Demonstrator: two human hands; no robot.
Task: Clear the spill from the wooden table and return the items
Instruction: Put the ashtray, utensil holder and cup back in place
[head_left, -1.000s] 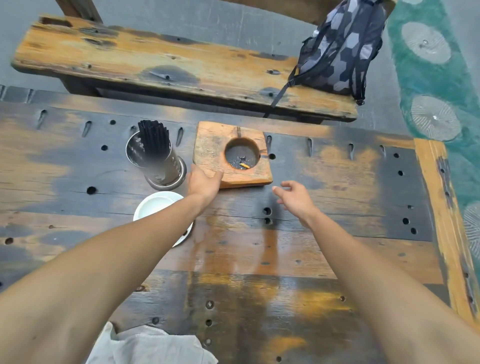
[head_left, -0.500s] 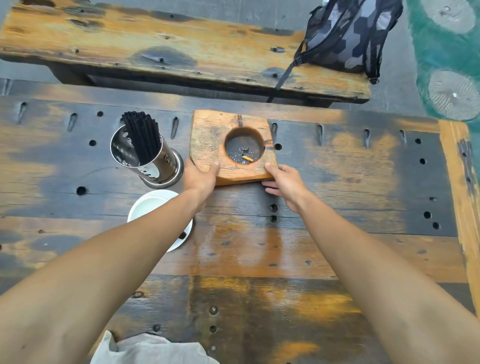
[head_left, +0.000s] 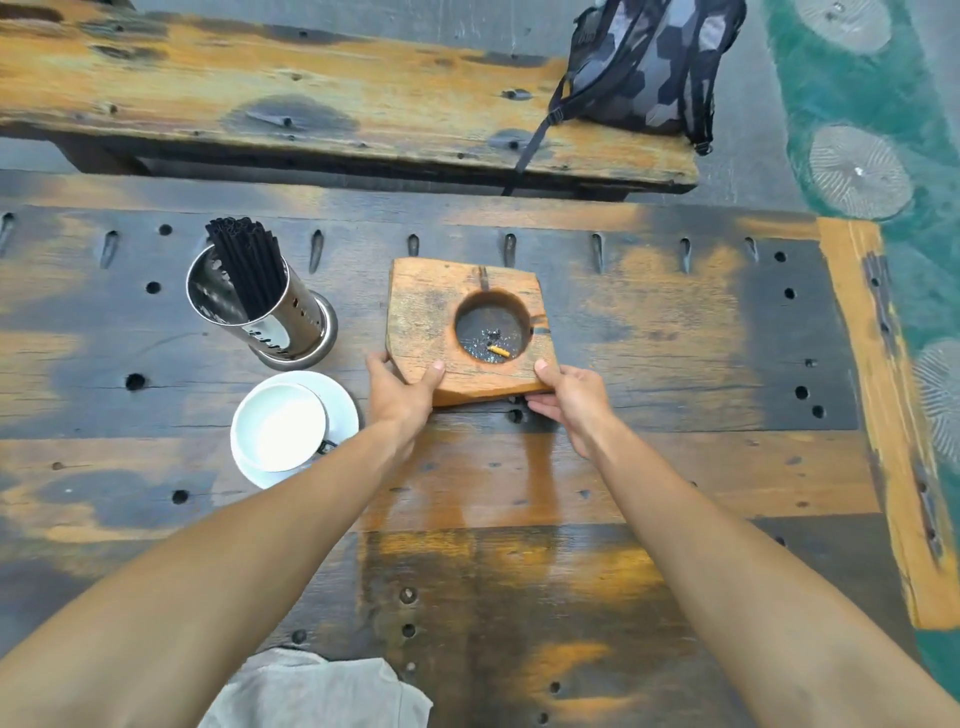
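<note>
Your left hand (head_left: 397, 392) grips the near left corner of the square block of orange-brown wood with a round hollow cut into it, the wooden ashtray (head_left: 467, 332), thumb lying on the top face and the other fingers hidden beneath or behind the edge. Your right hand (head_left: 569, 397) holds the near right corner the same way, thumb on top and fingers curled under the near edge, so both hands are closed on the block. The ashtray sits toward the middle of the weathered wooden table (head_left: 675, 467), a dark, orange-streaked plank top dotted with holes; whether it rests on the planks or is raised slightly cannot be told. In its hollow lie grey ash and one orange cigarette butt (head_left: 500, 351). Left of the ashtray stands a perforated steel cylinder holder (head_left: 270, 317) filled with black straws (head_left: 247, 270), tilted in view. Just in front of the holder is a white cup on a white saucer (head_left: 291, 431), near your left wrist. A pale grey cloth (head_left: 317, 696) lies at the near edge. Beyond the table, a grey hexagon-patterned backpack (head_left: 649, 62) rests on a worn wooden bench (head_left: 260, 93).
</note>
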